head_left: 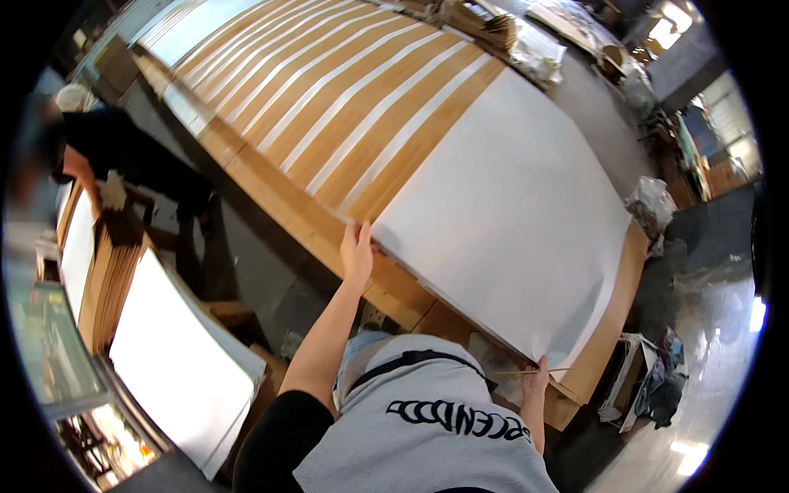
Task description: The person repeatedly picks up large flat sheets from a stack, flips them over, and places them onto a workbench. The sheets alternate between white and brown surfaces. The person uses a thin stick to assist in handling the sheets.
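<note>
Light-grey top [427, 452] at 6 o'clock, black lettering [460, 417], black band [419, 358] across. Black sleeve [283, 440] at 7. Hands [357, 255] bare.

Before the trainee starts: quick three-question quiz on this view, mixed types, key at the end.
1. True or false: the left hand lies on the middle of the large white sheet.
2. Multiple choice: which hand holds the thin stick?
A) the left
B) the right
C) neither
3. Short answer: which two colours alternate in the bands beyond the left hand, beside the white sheet?

Key:
1. False; it is at the sheet's near left corner.
2. B
3. Brown and white.
</note>
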Demonstrator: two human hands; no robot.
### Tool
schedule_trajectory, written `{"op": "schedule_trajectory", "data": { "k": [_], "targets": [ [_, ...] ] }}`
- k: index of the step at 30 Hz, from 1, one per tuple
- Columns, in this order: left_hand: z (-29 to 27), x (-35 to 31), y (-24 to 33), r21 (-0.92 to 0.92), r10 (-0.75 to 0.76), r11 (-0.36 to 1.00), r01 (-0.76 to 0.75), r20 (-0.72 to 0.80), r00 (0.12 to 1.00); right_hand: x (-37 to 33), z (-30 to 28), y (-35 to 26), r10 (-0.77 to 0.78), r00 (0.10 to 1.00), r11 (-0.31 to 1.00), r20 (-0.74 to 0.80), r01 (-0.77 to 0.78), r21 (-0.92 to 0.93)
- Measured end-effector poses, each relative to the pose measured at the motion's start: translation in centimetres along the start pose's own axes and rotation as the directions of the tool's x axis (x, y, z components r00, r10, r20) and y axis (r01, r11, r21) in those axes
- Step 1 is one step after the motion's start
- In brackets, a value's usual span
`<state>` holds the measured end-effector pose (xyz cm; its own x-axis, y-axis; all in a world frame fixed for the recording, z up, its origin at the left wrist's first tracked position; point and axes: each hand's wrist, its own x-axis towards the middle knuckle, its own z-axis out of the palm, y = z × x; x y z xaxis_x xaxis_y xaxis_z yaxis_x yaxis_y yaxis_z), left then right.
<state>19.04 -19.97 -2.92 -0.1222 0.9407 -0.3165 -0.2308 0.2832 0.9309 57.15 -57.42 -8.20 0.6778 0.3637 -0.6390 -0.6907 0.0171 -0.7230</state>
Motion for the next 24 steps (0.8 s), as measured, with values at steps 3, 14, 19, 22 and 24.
{"op": "schedule_trajectory", "data": {
  "k": [3, 14, 19, 22, 24],
  "targets": [
    [-0.3, 1.0, -0.4, -0.027, -0.096, 0.995, 0.095, -0.053, 0.994, -0.2, 0.9, 0.2, -0.008, 0.998, 1.0, 0.066, 0.008, 0.008],
    [0.1, 0.7, -1.6, -0.156, -0.082, 0.986, 0.061, -0.131, 0.988, 0.2, 0.4, -0.1, -0.026, 0.984, 1.0, 0.174, 0.025, 0.009],
    [0.5, 0.6, -1.4, -0.095, -0.053, 0.995, 0.034, -0.203, 0.978, 0.4, 0.0, 0.4, -0.067, 0.987, 0.998, 0.149, 0.065, 0.016],
    [0.2, 0.9, -2.0, -0.086, -0.081, 0.994, 0.064, -0.214, 0.974, 0.2, 0.5, 0.7, -0.062, 0.996, 0.998, 0.064, 0.062, -0.001],
    [0.1, 1.0, -2.0, -0.05, -0.094, 0.995, 0.086, -0.216, 0.972, 0.3, 0.3, 0.6, -0.057, 0.998, 0.998, -0.004, 0.057, -0.031]
  ]
}}
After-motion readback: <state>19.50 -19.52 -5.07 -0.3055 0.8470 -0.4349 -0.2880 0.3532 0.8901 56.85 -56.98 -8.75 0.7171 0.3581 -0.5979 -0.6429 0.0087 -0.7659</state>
